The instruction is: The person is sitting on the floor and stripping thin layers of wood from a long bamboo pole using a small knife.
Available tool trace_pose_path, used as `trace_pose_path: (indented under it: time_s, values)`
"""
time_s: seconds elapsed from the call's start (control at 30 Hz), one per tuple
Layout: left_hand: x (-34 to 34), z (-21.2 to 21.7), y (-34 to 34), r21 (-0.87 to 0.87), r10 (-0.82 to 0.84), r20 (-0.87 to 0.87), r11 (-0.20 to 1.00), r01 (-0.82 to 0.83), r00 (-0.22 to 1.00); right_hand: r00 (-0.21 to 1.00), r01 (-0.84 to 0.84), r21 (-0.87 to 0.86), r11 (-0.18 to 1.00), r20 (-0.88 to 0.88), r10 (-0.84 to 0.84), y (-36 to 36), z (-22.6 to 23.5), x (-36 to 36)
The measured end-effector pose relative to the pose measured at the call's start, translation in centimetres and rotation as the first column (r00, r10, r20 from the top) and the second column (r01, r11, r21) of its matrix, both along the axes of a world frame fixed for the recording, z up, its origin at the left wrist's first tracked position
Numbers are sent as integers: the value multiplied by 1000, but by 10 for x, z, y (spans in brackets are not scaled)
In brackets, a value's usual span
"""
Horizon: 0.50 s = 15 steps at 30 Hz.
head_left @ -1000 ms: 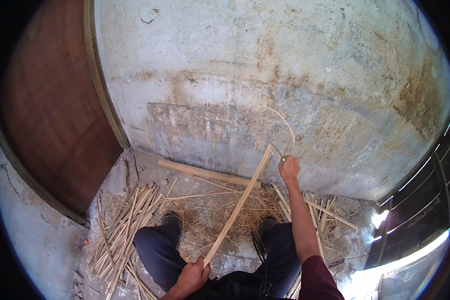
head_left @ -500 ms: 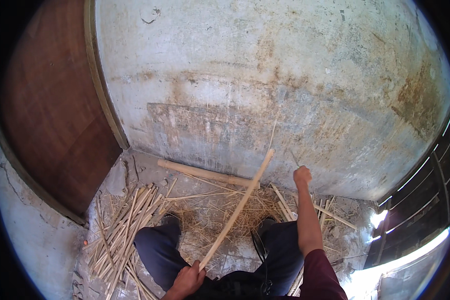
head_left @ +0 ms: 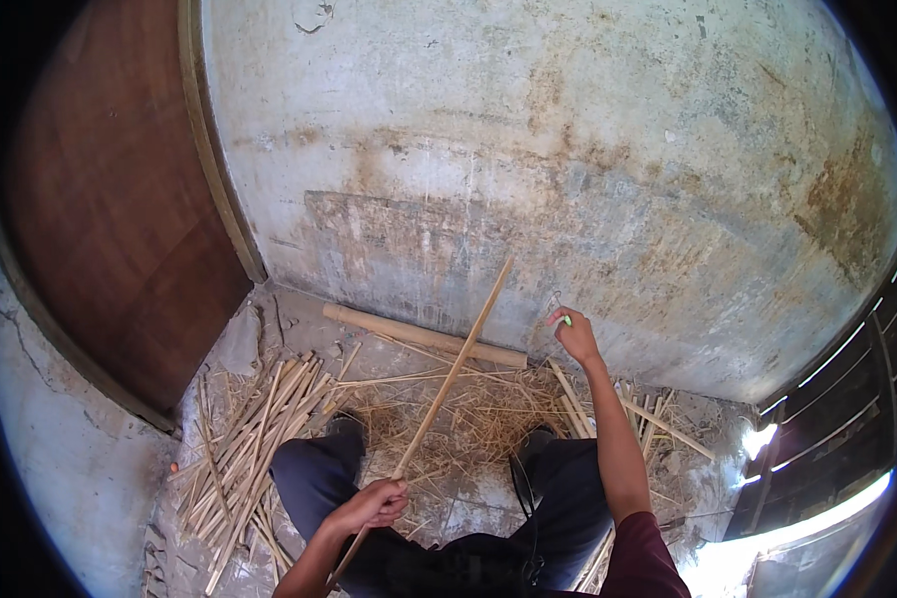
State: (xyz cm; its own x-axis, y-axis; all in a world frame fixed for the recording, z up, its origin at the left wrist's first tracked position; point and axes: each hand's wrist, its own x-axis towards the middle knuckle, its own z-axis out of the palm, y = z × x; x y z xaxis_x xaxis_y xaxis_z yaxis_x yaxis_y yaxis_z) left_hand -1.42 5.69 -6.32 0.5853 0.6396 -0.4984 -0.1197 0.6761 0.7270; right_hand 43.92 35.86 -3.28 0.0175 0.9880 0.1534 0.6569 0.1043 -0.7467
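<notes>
The stick (head_left: 453, 377) was long, thin and pale tan, like split bamboo, with straight sides. It slanted up from the lap, over the floor, and its top end showed in front of the wall. The left hand (head_left: 369, 506) had its fingers clamped on the stick near the low end, and a short bit poked out below the hand. The right hand (head_left: 574, 335) had its fingers curled tight on a knife (head_left: 568, 320) with a bright green handle. The blade was a thin, blurry streak, so its shape was hard to tell.

The top end of the stick and the knife were apart, with a gap between them. The right arm reached out far, past the knee, in a dark red sleeve (head_left: 648, 558). The stick passed between the two knees in dark pants (head_left: 314, 478).

A fat, round pole (head_left: 419, 335) lay along the foot of the wall. A messy pile (head_left: 259, 439) of thin, straight sticks lay on the left. More sticks (head_left: 658, 429) lay on the right. Curly, straw-like scraps (head_left: 498, 419) lay between the feet.

The floor (head_left: 478, 518) was gray and dusty. The wall (head_left: 468, 120) was pale and rough, with brown stains. A brown door (head_left: 100, 199) stood on the left, and light shone through dark slats (head_left: 847, 389) on the right.
</notes>
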Motion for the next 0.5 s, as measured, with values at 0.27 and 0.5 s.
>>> trace_pose_path:
  time_s: [0.27,0.5]
  values:
    - [24,3,31,207,97,-169,976,-61,981,864,-303,-162,939,-463,199,-32,26,-75]
    - [62,36,43,710,404,-543,689,146,736,842,-461,-306,833,-447,302,-71,40,-124]
